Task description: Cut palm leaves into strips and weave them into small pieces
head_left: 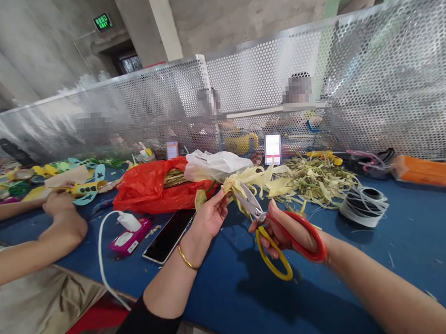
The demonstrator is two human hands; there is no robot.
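My left hand (211, 215) is closed, pinching a bunch of pale yellow husk-like strips (259, 177) that fan out to the right. Through the handles of a pair of scissors (257, 212), one red and one yellow, pass the fingers of my right hand (282, 231). The metal blades are parted and reach up to the strips beside my left fingertips. A red plastic bag (149, 188) with long dry stalks in it lies behind my left hand, against a white plastic bag (219, 163). Behind my right hand spreads a heap of green and yellow scraps (317, 179).
On the blue table (222, 291), a spool of white cord (364, 207) stands right. A phone (170, 235) and a purple power socket (131, 236) with a white cable lie left. Another person's hand (62, 203) works farther left. A perforated metal screen (263, 75) runs behind.
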